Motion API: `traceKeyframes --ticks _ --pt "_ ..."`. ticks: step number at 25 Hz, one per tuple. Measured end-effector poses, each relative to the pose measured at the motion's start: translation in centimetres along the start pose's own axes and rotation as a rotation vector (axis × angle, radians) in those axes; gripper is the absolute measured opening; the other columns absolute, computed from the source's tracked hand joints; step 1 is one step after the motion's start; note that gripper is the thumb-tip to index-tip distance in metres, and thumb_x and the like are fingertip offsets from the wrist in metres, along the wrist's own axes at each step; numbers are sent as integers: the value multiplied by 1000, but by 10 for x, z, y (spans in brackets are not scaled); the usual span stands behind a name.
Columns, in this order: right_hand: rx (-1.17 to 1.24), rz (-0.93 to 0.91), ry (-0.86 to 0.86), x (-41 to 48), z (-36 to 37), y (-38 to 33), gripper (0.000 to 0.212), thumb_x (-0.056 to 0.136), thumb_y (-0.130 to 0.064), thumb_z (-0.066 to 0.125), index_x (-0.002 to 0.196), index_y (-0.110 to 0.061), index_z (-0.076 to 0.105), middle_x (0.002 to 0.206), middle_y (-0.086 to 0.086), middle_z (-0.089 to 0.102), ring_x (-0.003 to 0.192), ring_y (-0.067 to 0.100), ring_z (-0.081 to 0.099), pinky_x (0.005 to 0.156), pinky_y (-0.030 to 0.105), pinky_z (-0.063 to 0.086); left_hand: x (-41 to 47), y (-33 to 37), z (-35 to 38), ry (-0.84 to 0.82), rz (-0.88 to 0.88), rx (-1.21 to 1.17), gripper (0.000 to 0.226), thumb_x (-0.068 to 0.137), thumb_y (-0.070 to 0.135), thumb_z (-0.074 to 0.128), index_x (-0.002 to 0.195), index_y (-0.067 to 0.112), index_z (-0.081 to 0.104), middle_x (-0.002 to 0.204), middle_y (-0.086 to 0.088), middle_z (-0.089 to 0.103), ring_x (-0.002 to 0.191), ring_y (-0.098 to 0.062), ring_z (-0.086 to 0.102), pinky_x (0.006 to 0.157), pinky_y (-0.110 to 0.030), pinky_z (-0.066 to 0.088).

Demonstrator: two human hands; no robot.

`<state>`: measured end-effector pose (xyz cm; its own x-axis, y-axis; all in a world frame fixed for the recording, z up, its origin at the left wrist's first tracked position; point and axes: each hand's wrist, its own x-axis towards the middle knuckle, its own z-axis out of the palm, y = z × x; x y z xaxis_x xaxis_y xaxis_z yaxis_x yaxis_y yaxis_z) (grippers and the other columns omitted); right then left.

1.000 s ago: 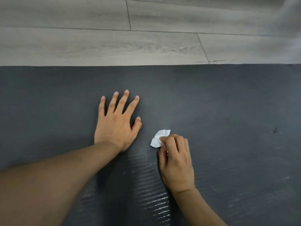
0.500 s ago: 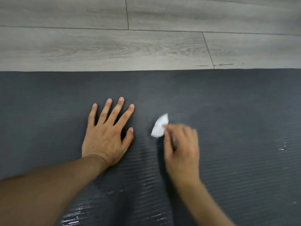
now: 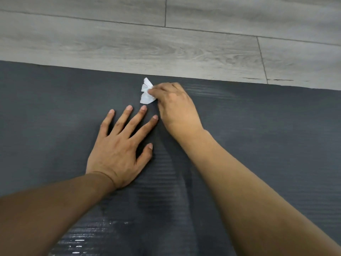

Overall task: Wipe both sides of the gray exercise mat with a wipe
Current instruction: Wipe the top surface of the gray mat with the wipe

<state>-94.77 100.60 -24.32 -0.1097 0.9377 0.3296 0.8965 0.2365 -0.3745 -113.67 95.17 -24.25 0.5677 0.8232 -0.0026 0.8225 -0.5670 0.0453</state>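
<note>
Near the far edge of the gray exercise mat (image 3: pixel 276 145), the right hand (image 3: pixel 175 106) is pinching a crumpled white wipe (image 3: pixel 146 93) between thumb and curled fingers and pressing it onto the ribbed surface. Most of the wad is sticking out to the left of the fingertips. Only a small part of it seems to be meeting the mat, so the ribs could be catching it and tugging it loose from that narrow pinch, or the knuckles could be doing the rubbing instead.

Just beside it, the left hand (image 3: pixel 120 145) is lying flat with fingers spread and holding nothing, bracing the mat. Its fingertips are sitting very close to the right hand, so a stroke pulled back toward the body is likely to be running into them.

Beyond the wipe, the mat's edge and the pale wood-grain floor (image 3: pixel 129 43) are lying very near. A push carried slightly too far would be dragging the wipe over the floor and bringing its dirt back onto the mat.

Closer to the body, glossy wet streaks are showing on the ribs. A palm shifted onto them could be sliding, and without that brace the mat could be creeping or bunching.
</note>
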Motion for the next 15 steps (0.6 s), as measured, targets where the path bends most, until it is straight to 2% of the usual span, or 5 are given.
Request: traceKeyframes --ticks 2,4,5,11,15 --pt "-53 200 121 -19 -15 29 37 84 1 51 113 -12 70 113 3 67 100 28 56 87 38 49 0 -2 0 2 -5 -7 63 100 50 28 160 32 26 168 1 22 155 -28 20 123 -59 17" --pt "-67 481 250 -45 -28 44 40 90 -2 46 123 -14 65 126 1 62 111 25 52 99 31 43 -1 -2 1 5 -10 -2 63 100 50 29 160 32 26 168 1 22 155 -28 21 123 -59 17" --pt "-73 552 268 -53 -28 42 42 92 -5 44 129 -16 60 132 -2 58 118 22 48 104 29 39 0 -1 1 4 -7 -5 63 100 50 29 160 32 26 168 1 22 155 -28 21 123 -59 17" --pt "-64 539 319 -48 -22 40 44 89 -8 42 128 -18 60 131 -4 58 120 20 48 105 36 39 -2 -4 0 -5 -15 -18 62 100 49 31 160 33 27 168 0 22 155 -29 21 123 -58 16" --pt "-112 528 328 -49 -24 35 43 87 -12 38 121 -17 62 123 -1 62 113 25 52 100 35 40 -10 -2 -9 -32 -75 -37 63 100 49 34 159 26 30 166 -9 27 152 -32 27 124 -57 14"
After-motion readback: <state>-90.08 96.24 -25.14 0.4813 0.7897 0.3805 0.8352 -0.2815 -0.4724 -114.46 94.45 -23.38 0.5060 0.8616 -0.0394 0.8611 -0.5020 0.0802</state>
